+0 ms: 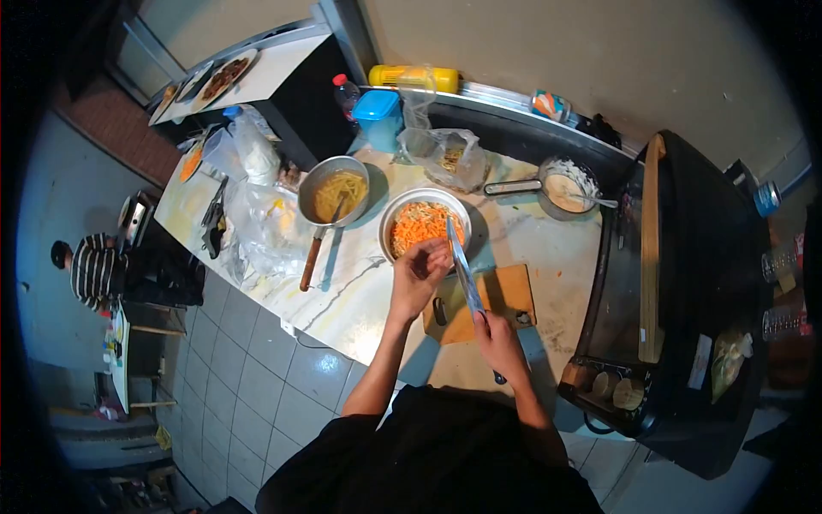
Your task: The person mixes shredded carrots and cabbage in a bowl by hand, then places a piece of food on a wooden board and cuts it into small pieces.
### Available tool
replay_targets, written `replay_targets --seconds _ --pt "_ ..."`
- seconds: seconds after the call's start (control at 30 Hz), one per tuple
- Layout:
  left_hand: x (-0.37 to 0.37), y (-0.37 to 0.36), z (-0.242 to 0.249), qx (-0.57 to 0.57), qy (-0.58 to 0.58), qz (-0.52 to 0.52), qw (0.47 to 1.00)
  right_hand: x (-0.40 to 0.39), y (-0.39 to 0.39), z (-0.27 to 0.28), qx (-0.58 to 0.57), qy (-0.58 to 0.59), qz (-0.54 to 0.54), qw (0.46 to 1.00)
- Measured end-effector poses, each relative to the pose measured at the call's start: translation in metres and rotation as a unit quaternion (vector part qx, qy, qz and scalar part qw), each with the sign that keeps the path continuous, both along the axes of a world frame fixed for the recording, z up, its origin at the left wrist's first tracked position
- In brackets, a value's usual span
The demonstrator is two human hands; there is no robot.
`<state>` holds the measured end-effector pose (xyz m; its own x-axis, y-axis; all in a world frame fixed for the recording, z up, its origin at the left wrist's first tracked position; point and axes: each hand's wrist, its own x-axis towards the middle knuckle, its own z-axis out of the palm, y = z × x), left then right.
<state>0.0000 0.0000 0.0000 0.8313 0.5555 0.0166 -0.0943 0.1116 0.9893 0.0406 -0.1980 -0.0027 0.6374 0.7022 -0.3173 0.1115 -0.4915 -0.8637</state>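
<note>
My right hand (500,344) is closed around the handle of a large kitchen knife (465,271), its long blade pointing up and away. The blade's far end overlaps the rim of a metal bowl (386,216) with chopped orange carrots (419,226) and paler shreds inside. My left hand (417,278) is raised at the bowl's near edge, fingers bent and thumb apart, fingertips right beside the blade. Nothing shows in that hand. Below the knife lies a wooden cutting board (507,289), partly covered by my right hand and the blade.
Left of the bowl is a saucepan (310,206) of yellowish food, its wooden handle toward me. Plastic bags (261,224) lie beyond it. A pot (561,210) with creamy mix stands at right, near a black oven (685,300) with its door raised. A person (103,265) is far left.
</note>
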Motion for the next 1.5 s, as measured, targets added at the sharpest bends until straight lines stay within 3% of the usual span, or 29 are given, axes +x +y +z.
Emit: replay_targets --seconds 0.07,0.1,0.17,0.4,0.47,0.53,0.67,0.73,0.77,0.83,0.9,1.0,1.13,1.5 --pt "0.0 0.007 0.004 0.011 0.003 0.044 0.999 0.006 0.01 -0.002 0.008 -0.151 0.009 0.988" --pt "-0.009 0.02 0.014 0.015 0.007 0.051 0.999 -0.002 0.025 0.0 0.013 -0.147 0.015 0.989" --pt "-0.012 0.029 0.022 -0.023 0.02 0.082 0.996 0.0 0.036 -0.001 0.002 -0.245 -0.017 0.969" --pt "-0.031 0.057 0.014 0.041 0.059 0.063 0.995 0.013 0.042 0.001 -0.018 -0.228 0.009 0.973" --pt "-0.032 0.061 0.01 0.047 0.066 0.049 0.996 0.014 0.038 -0.005 0.076 -0.189 -0.06 0.977" --pt "-0.029 0.061 0.018 0.134 0.083 0.05 0.986 0.019 0.03 -0.001 0.062 -0.176 -0.057 0.981" --pt "-0.019 0.067 0.037 0.182 0.149 -0.02 0.972 0.025 0.012 -0.009 0.01 -0.141 -0.057 0.988" --pt "-0.008 0.065 0.048 0.299 0.241 -0.099 0.918 0.023 0.005 -0.014 0.015 -0.147 -0.064 0.987" --pt "-0.002 0.065 0.044 0.297 0.244 -0.101 0.918 0.022 0.002 -0.016 0.023 -0.153 -0.071 0.985" --pt "0.009 0.063 0.037 0.439 0.168 -0.131 0.873 0.022 -0.004 -0.017 0.028 -0.137 -0.069 0.988" --pt "0.021 0.062 0.03 0.437 0.176 -0.168 0.866 0.022 -0.007 -0.019 0.032 -0.121 -0.07 0.99" --pt "0.035 0.064 0.01 0.556 0.168 -0.194 0.791 0.023 -0.009 -0.023 0.013 -0.123 -0.063 0.99" --pt "0.044 0.055 -0.003 0.612 0.203 -0.197 0.738 0.025 -0.006 -0.024 0.026 -0.098 -0.089 0.991" --pt "0.043 0.082 0.008 0.566 0.22 -0.185 0.773 0.03 -0.002 -0.028 0.007 -0.067 -0.101 0.993"
